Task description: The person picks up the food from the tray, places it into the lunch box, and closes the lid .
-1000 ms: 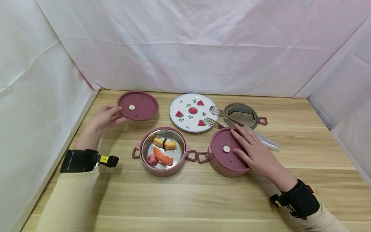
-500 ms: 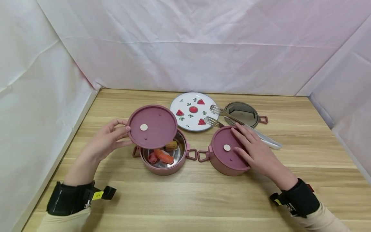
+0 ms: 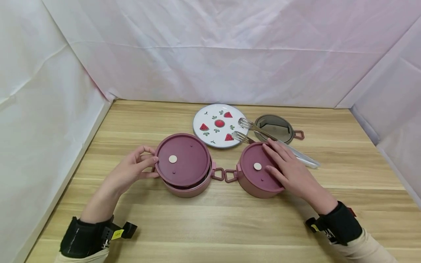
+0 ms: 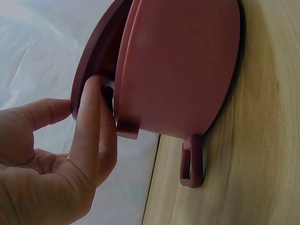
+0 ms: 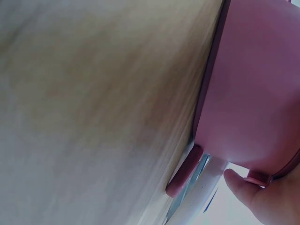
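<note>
Pinching lid (image 3: 189, 155) edge, left hand (image 3: 129, 171) | probably light, stiff, slickish; rim grip's best | right hand (image 3: 291, 175) rests, fingers apart, atop covered pot (image 3: 256, 189)

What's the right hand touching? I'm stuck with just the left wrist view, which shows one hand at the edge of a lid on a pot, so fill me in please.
Observer: In the head view, the right hand rests on a second lid, set on a second pot.
Operator: And the first lid, the one that the left hand pinches: any mark on top?
Observer: Yes, a pale round dot, on the half nearer the left hand.
Operator: What lies farther back on the table?
Observer: Among other things, a white plate with watermelon pictures on it.
</note>
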Motion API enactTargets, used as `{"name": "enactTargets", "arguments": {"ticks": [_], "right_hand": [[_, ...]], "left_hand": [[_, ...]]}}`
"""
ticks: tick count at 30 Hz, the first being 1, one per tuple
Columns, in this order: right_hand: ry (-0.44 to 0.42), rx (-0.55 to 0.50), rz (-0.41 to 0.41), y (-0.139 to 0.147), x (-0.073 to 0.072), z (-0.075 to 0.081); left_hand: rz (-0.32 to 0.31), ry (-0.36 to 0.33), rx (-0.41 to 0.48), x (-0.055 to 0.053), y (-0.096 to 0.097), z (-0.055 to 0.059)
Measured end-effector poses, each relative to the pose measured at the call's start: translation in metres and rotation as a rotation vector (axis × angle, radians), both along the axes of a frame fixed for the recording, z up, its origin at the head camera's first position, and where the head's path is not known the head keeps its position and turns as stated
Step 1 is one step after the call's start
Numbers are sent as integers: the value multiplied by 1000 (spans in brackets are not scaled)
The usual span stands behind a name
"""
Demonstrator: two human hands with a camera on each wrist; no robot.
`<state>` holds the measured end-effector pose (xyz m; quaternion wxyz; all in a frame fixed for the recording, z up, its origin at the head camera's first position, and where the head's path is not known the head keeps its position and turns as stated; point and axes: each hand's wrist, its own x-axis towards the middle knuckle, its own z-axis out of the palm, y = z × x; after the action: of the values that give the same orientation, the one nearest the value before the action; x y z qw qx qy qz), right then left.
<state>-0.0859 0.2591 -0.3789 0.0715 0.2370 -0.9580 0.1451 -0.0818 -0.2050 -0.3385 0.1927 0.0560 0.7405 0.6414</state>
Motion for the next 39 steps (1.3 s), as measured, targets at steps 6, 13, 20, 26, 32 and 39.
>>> {"name": "enactTargets", "arguments": {"ticks": [6,13,20,26,32,39], "right_hand": [[-5,-6,-7,0,0,0],[-16,-5,-9,0,-1,0],[-17,-6,-10,0,-1,-1],[-10,-10,-9,0,-1,0],[-5,-7,-7,1,-1,0],[-4,-7,-8,0,-1,0]], "left_hand": [[0,-6,-7,1,1,0],[37,37,-94,3,2,1],[85,128,-297,5,8,5],[77,217,-521,6,11,5],[59,395,-644,5,19,6],[-80,578,-758,0,50,10]]}}
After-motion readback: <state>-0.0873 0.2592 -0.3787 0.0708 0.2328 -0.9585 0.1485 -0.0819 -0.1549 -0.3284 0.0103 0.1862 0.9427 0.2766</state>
